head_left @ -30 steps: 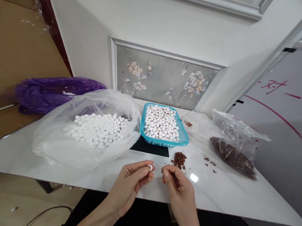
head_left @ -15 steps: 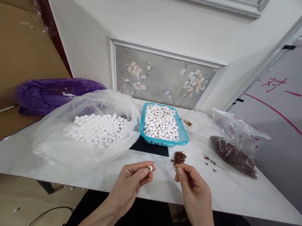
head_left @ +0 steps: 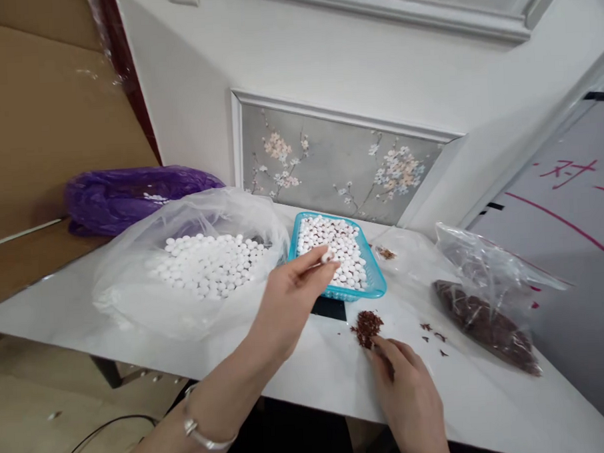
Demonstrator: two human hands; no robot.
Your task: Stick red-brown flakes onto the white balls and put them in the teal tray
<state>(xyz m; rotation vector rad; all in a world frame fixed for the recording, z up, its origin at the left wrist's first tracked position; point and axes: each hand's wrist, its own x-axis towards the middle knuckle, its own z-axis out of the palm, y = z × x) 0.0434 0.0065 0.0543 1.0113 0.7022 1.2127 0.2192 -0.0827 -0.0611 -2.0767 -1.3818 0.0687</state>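
Observation:
Over the near side of a blue plastic basket (head_left: 379, 286), my left hand (head_left: 290, 297) pinches a small white ball (head_left: 327, 256) with a brown mark on it. White balls (head_left: 332, 238), many bearing brown spots, fill the basket. My right hand (head_left: 409, 392) is low at the table, its thumb and forefinger drawn together at the near edge of a pile of small brown pieces (head_left: 368, 327). Whatever lies between those fingertips is too small to make out. To the left, a clear plastic bag (head_left: 135, 297) lies open with plain white balls (head_left: 208, 264) inside.
A zip bag of dark brown pieces (head_left: 486, 325) lies on the right of the white table (head_left: 319, 379). Loose brown bits (head_left: 426, 328) lie between it and the pile. Behind the clear bag is a purple bag (head_left: 101, 202). A framed floral panel (head_left: 339, 158) backs the table.
My left hand has moved forward and up with the white ball, from above the table front to over the basket. My right hand has lowered to the brown pile. The view has shifted slightly.

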